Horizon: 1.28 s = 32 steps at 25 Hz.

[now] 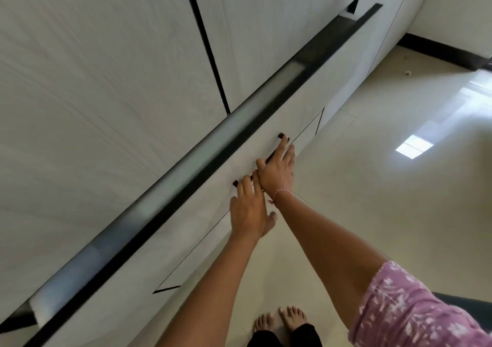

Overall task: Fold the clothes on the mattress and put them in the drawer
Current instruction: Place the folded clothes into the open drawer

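Note:
The white drawer front [191,221] lies flush in the wardrobe's lower row. Its black bar handle [280,136] shows only at its two ends. My left hand [249,209] lies flat on the drawer front with straight fingers reaching over the handle's near end. My right hand [278,170] rests over the middle of the handle, fingers stretched along it and thumb on its far side. The two hands touch each other. No clothes and no mattress are in view.
Tall white wardrobe doors [106,80] rise above a black recessed strip [266,101]. Glossy pale floor tiles [372,186] spread to the right, up to a black skirting board [439,51]. My bare feet [279,320] stand close to the wardrobe.

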{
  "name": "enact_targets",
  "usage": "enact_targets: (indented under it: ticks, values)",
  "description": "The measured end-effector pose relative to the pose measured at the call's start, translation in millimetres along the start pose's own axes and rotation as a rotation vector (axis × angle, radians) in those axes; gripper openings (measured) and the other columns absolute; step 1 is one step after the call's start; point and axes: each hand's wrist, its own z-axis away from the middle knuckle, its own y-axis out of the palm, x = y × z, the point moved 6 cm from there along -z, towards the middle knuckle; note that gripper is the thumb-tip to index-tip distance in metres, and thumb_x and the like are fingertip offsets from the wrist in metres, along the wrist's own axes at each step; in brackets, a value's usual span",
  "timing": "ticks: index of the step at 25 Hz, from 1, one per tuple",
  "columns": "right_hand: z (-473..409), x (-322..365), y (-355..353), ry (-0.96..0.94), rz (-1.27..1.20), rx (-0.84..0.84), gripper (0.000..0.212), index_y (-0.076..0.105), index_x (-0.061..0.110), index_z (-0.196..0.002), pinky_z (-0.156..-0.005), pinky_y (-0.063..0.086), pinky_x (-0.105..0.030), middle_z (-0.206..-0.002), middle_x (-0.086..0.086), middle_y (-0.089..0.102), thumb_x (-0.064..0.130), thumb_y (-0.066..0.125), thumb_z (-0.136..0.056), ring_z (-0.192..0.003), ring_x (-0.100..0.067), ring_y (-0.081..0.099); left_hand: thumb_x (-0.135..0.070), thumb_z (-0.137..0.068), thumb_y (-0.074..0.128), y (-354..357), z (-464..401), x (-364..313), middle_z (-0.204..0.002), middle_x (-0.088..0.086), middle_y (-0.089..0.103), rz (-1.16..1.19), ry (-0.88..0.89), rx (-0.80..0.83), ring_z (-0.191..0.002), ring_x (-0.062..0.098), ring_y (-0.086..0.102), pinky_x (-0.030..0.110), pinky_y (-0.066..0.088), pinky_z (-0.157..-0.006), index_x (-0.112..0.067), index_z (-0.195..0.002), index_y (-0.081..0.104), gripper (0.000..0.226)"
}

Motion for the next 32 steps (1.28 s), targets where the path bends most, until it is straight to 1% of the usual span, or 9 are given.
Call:
enact_targets:
  ticks: [4,7,8,10,12,14,16,20,32]
  values:
    - [50.6,-42.8,-46.3,0.036,0.051,-0.035,0.07,-0.014,0.026,-0.15,-0.119,0.007,-0.044,-0.159,-0.007,-0.015,0.038,0.034,-0.101,-0.147,-0.024,-0.01,-0.041,-0.087,0.062,5.6,60.2,-45.3,-0.159,0.011,0.002,0.012,0.156,0.095,-0.146,0.026,0.012,0.038,0.036,-0.109,-0.007,-0.151,0.002,0.094]
    - [115.4,-34.8,-90.0,-0.12,-0.065,-0.33,0.065,0.0,0.015,-0.152,-0.12,0.005,-0.036,-0.16,-0.01,-0.008,0.039,0.032,-0.101,-0.148,-0.021,-0.006,-0.037,-0.084,0.064,-20.5,130.3,-52.9,-0.155,0.014,0.021,-0.263,0.485,-0.209,-0.145,0.027,0.017,0.042,0.026,-0.114,-0.002,-0.146,0.023,0.083]
    - [140.2,-25.6,-97.2,-0.196,-0.05,-0.421,0.066,0.003,0.014,-0.152,-0.12,0.005,-0.035,-0.16,-0.012,-0.007,0.042,0.033,-0.1,-0.147,-0.021,-0.006,-0.04,-0.082,0.062,-27.5,151.5,-43.0,-0.155,0.017,0.021,-0.318,0.504,-0.304,-0.145,0.029,0.014,0.046,0.02,-0.116,-0.002,-0.147,0.021,0.085]
    - [186.3,-6.3,-90.2,-0.338,0.063,-0.474,0.076,0.001,0.015,-0.151,-0.119,-0.001,-0.038,-0.159,-0.013,-0.01,0.05,0.037,-0.095,-0.147,-0.024,-0.009,-0.052,-0.079,0.061,-34.2,183.0,-9.8,-0.157,0.019,0.016,-0.327,0.374,-0.366,-0.146,0.031,0.009,0.052,0.013,-0.116,-0.004,-0.15,0.016,0.096]
    - [234.6,6.1,-62.4,-0.41,0.246,-0.373,0.084,-0.012,0.022,-0.149,-0.116,-0.017,-0.04,-0.155,-0.008,-0.024,0.057,0.04,-0.093,-0.145,-0.025,-0.019,-0.069,-0.076,0.053,-34.5,218.0,22.1,-0.157,0.018,0.008,-0.31,0.225,-0.281,-0.145,0.031,0.002,0.052,0.009,-0.115,-0.009,-0.151,0.01,0.105]
    - [269.9,0.5,-35.3,-0.339,0.378,-0.254,0.088,-0.022,0.028,-0.145,-0.109,-0.028,-0.042,-0.15,-0.004,-0.035,0.053,0.043,-0.092,-0.141,-0.023,-0.03,-0.076,-0.081,0.032,-20.0,249.8,45.3,-0.154,0.014,-0.021,-0.219,0.116,-0.11,-0.14,0.027,-0.022,0.049,-0.008,-0.114,-0.012,-0.15,-0.011,0.103]
    - [299.1,-15.2,-30.5,-0.213,0.4,-0.206,0.089,-0.025,0.029,-0.144,-0.11,-0.021,-0.05,-0.15,-0.007,-0.036,0.035,0.047,-0.093,-0.139,-0.025,-0.033,-0.075,-0.084,0.026,-3.0,284.2,56.6,-0.152,0.012,-0.032,-0.053,0.022,0.038,-0.137,0.026,-0.033,0.047,-0.015,-0.113,-0.015,-0.147,-0.023,0.1]
    - [327.6,-42.2,-57.9,-0.065,0.418,-0.198,0.083,-0.022,0.026,-0.147,-0.113,-0.014,-0.056,-0.153,-0.01,-0.033,0.005,0.036,-0.091,-0.14,-0.027,-0.033,-0.068,-0.089,0.031,10.9,317.9,30.5,-0.156,0.013,-0.023,0.097,0.031,0.104,-0.143,0.028,-0.023,0.049,-0.011,-0.114,-0.015,-0.149,-0.018,0.094]
    - [395.7,-132.0,-118.3,0.006,0.5,-0.276,0.079,-0.025,0.026,-0.146,-0.109,-0.018,-0.049,-0.152,-0.009,-0.035,0.003,0.03,-0.093,-0.139,-0.026,-0.033,-0.065,-0.092,0.018,44.7,406.3,-61.2,-0.158,0.012,-0.013,0.041,0.142,0.071,-0.146,0.029,-0.014,0.046,-0.006,-0.117,-0.013,-0.151,-0.009,0.083]
